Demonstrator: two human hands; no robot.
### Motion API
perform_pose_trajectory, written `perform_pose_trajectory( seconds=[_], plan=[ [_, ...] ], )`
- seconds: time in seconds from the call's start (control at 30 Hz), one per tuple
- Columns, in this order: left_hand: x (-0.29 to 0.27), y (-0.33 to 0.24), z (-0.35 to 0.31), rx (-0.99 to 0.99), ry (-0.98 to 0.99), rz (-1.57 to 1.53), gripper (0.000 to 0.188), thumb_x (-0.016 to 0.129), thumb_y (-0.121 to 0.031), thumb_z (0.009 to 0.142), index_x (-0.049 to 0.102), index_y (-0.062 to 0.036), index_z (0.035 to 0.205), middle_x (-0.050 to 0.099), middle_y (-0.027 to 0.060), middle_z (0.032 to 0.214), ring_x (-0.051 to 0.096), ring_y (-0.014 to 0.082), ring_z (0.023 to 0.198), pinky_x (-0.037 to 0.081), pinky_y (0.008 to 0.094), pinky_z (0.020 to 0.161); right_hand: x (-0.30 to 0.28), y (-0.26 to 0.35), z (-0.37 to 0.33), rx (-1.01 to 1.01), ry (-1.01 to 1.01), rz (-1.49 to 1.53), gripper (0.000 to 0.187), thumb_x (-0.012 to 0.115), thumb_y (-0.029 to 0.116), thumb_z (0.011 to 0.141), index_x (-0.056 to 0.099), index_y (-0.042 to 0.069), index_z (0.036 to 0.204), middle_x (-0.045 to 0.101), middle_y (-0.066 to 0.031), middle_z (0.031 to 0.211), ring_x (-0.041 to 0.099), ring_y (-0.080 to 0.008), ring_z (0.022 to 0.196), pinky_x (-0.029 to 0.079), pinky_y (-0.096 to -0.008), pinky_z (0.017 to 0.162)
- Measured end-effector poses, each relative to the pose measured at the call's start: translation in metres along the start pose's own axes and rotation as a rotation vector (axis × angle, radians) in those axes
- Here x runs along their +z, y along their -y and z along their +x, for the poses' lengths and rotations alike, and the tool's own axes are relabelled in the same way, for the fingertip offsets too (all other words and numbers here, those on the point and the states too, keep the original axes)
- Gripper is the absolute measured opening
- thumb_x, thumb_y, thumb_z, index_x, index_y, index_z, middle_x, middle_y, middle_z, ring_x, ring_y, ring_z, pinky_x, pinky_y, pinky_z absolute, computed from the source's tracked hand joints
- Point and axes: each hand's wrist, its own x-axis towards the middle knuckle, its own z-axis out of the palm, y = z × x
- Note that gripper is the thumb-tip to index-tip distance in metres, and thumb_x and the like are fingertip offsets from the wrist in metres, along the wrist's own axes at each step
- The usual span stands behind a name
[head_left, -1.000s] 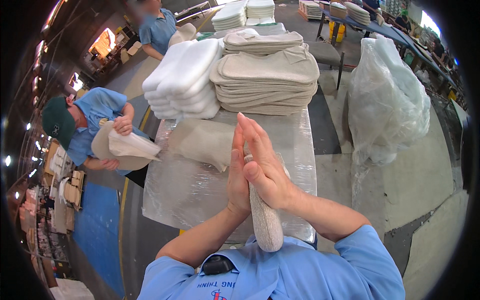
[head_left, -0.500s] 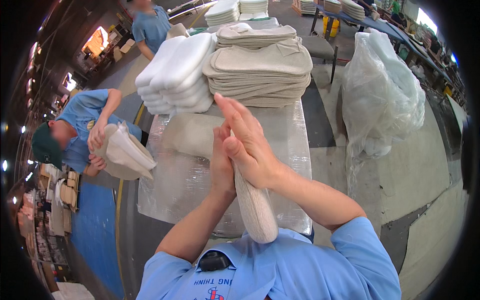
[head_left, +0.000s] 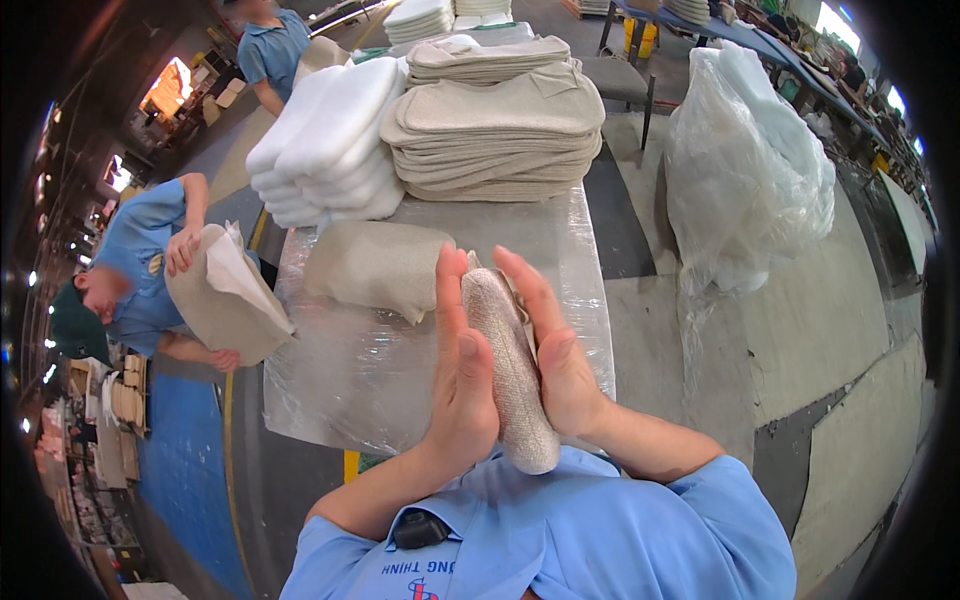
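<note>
Wrapped table point(head_left: 345, 370); left hand point(head_left: 464, 375), right hand point(head_left: 568, 375) now spread wider, flanking beige pad point(head_left: 510, 370).

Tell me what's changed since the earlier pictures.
The right hand has parted from the left hand, uncovering more of the beige pad between them. The co-worker's lower hand moved down the beige cover. The beige fabric stack and white padding stack stayed put.
</note>
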Motion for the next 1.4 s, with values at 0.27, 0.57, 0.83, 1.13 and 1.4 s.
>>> perform_pose_trajectory(
  seconds=[0.27,0.57,0.83,1.13,1.4],
  plan=[
    [-0.007,0.041,0.009,0.112,0.037,0.032,0.083,0.026,-0.061,0.115,0.006,-0.0073,0.175,0.018,0.0161,0.179,0.021,0.0283,0.164,0.017,0.0444,0.132,0.005,0.009,0.006,-0.157,0.026,-0.254,0.091,0.033,0.068,0.112,0.027,-0.003,0.170,0.025,-0.0263,0.175,0.019,-0.0431,0.164,0.020,-0.0529,0.131],
    [-0.005,0.016,-0.024,0.064,0.060,0.055,0.101,0.034,-0.077,0.108,-0.001,-0.0101,0.176,0.008,0.0166,0.182,0.015,0.0319,0.166,0.014,0.0491,0.133,0.000,0.011,-0.037,0.050,-0.046,-0.073,0.101,0.025,0.074,0.110,0.013,-0.005,0.172,0.013,-0.0270,0.178,0.010,-0.0422,0.167,0.010,-0.0500,0.134],
    [-0.016,0.017,-0.002,-0.053,0.073,0.018,0.104,0.032,-0.083,0.104,0.003,-0.0139,0.176,0.014,0.0184,0.181,0.021,0.0358,0.163,0.021,0.0515,0.131,0.007,0.019,-0.043,0.013,0.022,-0.237,0.111,0.018,0.082,0.105,0.003,-0.005,0.172,0.001,-0.0284,0.180,-0.001,-0.0445,0.168,0.004,-0.0545,0.133],
    [-0.045,0.001,0.066,-0.159,0.054,0.005,0.105,0.029,-0.088,0.102,0.018,-0.0139,0.175,0.030,0.0225,0.171,0.047,0.0325,0.141,0.041,0.0457,0.118,0.017,-0.003,-0.013,-0.054,0.096,-0.079,0.103,0.017,0.075,0.109,0.008,-0.005,0.172,0.015,-0.0280,0.179,0.013,-0.0432,0.167,0.013,-0.0491,0.133],
    [-0.040,0.008,0.059,-0.097,0.034,0.115,0.092,0.025,-0.077,0.110,0.018,-0.0114,0.175,0.035,0.0180,0.165,0.057,0.0197,0.120,0.050,0.0365,0.103,0.006,-0.013,0.050,-0.080,0.053,-0.118,0.093,0.020,0.071,0.112,0.017,0.001,0.174,0.023,-0.0248,0.178,0.019,-0.0454,0.165,0.022,-0.0481,0.131]
  ],
)
